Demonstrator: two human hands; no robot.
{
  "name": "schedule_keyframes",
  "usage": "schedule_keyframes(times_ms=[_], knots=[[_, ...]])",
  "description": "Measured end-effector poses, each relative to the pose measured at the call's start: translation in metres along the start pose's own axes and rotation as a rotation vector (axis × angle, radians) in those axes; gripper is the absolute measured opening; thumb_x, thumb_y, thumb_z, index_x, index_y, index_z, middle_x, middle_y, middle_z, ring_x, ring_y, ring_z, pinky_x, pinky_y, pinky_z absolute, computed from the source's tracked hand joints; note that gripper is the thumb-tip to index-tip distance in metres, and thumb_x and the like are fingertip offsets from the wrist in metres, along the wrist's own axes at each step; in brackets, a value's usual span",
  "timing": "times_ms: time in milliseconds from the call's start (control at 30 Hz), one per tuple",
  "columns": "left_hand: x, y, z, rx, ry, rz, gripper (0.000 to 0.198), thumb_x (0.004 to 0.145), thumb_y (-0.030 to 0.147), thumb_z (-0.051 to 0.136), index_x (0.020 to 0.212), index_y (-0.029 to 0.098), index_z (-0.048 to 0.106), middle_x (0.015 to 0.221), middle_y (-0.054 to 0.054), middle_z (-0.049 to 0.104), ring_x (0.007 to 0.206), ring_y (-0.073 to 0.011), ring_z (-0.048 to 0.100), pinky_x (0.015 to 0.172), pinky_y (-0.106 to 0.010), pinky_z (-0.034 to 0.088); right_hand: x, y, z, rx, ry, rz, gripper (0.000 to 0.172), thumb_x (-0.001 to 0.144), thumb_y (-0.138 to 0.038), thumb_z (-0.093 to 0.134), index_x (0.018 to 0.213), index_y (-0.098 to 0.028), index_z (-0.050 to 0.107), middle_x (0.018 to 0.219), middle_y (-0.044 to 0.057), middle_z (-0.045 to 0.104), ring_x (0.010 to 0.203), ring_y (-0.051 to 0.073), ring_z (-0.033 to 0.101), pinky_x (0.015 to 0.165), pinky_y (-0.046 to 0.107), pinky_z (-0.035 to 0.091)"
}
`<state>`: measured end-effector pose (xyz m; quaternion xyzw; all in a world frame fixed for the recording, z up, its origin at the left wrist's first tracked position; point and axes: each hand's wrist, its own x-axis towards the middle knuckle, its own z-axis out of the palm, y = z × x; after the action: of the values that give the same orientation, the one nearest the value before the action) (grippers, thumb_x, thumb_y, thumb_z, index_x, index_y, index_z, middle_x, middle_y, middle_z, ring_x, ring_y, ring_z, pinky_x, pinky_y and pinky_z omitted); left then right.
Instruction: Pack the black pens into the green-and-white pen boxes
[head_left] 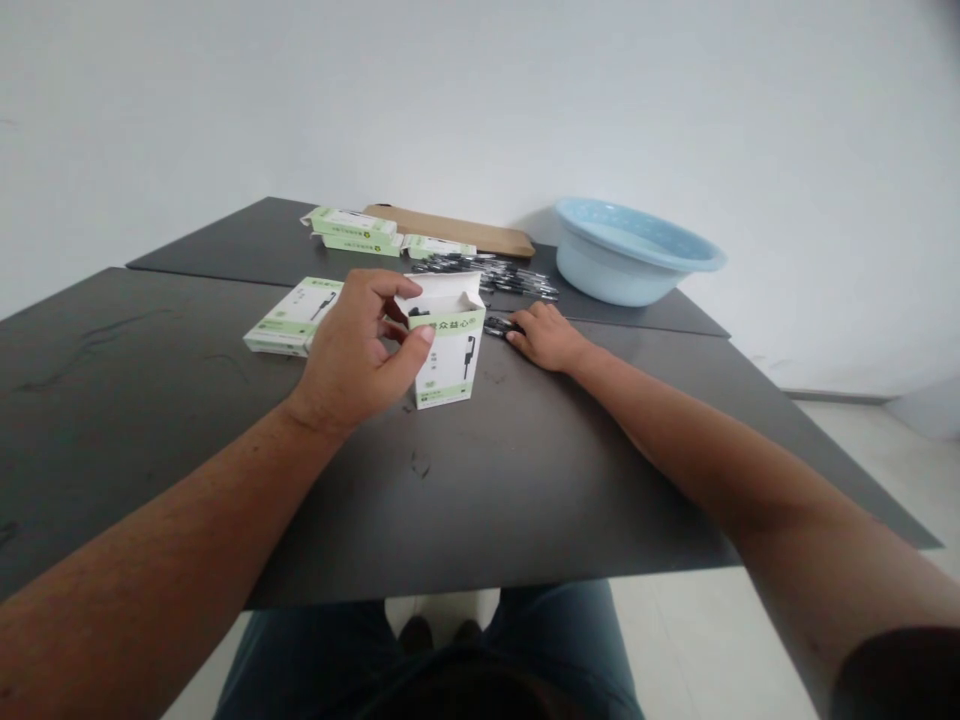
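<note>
My left hand (360, 350) grips a small white and green carton (448, 350) that stands upright on the dark table (150, 380) with its top flaps open; dark pens show inside it. My right hand (546, 335) rests on the table to the carton's right, fingers curled on black pens (501, 325) at the near edge of a pile of pens (487, 272). A closed carton of the same kind (289, 318) lies flat to the left of my left hand.
Several more green and white cartons (352, 230) lie at the back by a flat brown cardboard piece (457, 230). A light blue plastic basin (630, 250) stands at the back right. A white wall runs behind the table.
</note>
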<state>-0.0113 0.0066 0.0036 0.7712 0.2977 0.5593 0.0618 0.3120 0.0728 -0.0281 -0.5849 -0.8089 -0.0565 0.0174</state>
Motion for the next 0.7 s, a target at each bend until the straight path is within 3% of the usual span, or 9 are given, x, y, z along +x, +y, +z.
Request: schedule_keyframes(times_ms=[167, 367, 533, 700], knots=[[0.003, -0.002, 0.003, 0.015, 0.037, 0.068, 0.043, 0.083, 0.018, 0.074, 0.122, 0.026, 0.058, 0.118, -0.004, 0.062, 0.081, -0.0136, 0.064, 0.059, -0.029, 0.059, -0.047, -0.017, -0.005, 0.006, 0.013, -0.097, 0.053, 0.112, -0.048, 0.043, 0.149, -0.016, 0.064, 0.133, 0.02, 0.066, 0.127, 0.036, 0.058, 0.117, 0.047, 0.043], [0.003, -0.019, 0.005, 0.044, 0.001, 0.079, 0.053, 0.083, 0.014, 0.078, 0.13, 0.023, 0.055, 0.123, 0.002, 0.061, 0.08, -0.0052, 0.055, 0.057, -0.02, 0.051, -0.099, -0.027, -0.012, 0.032, 0.047, -0.193, 0.055, 0.112, -0.049, 0.04, 0.148, -0.016, 0.066, 0.126, 0.02, 0.067, 0.12, 0.036, 0.059, 0.113, 0.048, 0.045], [0.004, -0.031, 0.008, 0.04, 0.019, 0.137, 0.05, 0.088, 0.013, 0.075, 0.132, 0.023, 0.053, 0.122, 0.004, 0.058, 0.08, -0.0016, 0.054, 0.054, -0.017, 0.046, -0.112, -0.024, -0.015, 0.137, 0.058, -0.171, 0.06, 0.111, -0.053, 0.043, 0.154, -0.016, 0.062, 0.133, 0.021, 0.067, 0.125, 0.037, 0.059, 0.116, 0.052, 0.046], [0.006, -0.026, 0.007, 0.069, 0.037, 0.124, 0.05, 0.088, 0.01, 0.074, 0.131, 0.024, 0.052, 0.111, 0.006, 0.056, 0.078, 0.0009, 0.056, 0.051, -0.014, 0.042, -0.111, -0.012, -0.024, 0.248, 0.078, -0.177, 0.054, 0.11, -0.044, 0.043, 0.157, -0.021, 0.059, 0.145, 0.018, 0.066, 0.138, 0.035, 0.057, 0.122, 0.053, 0.044]])
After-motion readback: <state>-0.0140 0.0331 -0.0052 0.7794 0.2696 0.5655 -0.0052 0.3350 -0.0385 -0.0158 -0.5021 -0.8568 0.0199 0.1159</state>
